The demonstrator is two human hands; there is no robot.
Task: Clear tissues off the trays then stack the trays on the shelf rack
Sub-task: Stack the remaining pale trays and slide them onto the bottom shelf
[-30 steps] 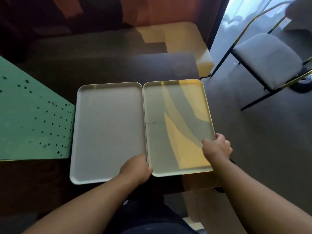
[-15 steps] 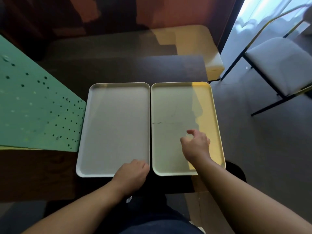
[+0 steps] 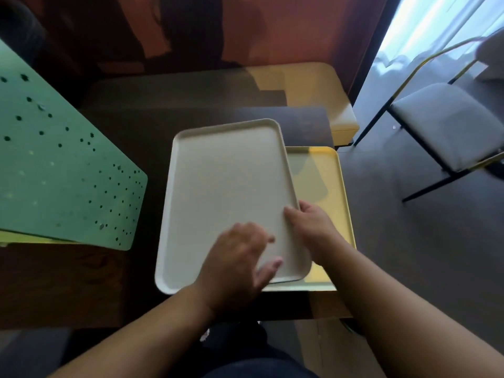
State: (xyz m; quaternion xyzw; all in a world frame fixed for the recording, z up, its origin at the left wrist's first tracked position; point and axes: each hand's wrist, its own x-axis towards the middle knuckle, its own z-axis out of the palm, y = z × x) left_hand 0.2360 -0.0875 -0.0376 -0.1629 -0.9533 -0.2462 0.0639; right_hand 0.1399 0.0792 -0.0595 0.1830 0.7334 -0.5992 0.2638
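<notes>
A white tray [image 3: 223, 186] is tilted slightly and lies partly over a yellow tray [image 3: 324, 181] on the dark table [image 3: 131, 132]. My right hand [image 3: 313, 227] grips the white tray's right edge, thumb on top. My left hand [image 3: 240, 263] is blurred at the tray's near edge, fingers spread over its surface and thumb near the near right corner. The left part of the yellow tray is hidden under the white one. No tissues show on either tray.
A green perforated panel [image 3: 60, 170] slopes at the left beside the trays. A yellow cushioned bench [image 3: 313, 91] stands behind the table. A grey-seated chair [image 3: 447, 126] with a black and gold frame is on the right, on grey floor.
The white tray has been lifted and shifted right, overlapping the yellow tray. My right hand moved from the yellow tray to the white tray's right edge; my left hand moved onto the white tray.
</notes>
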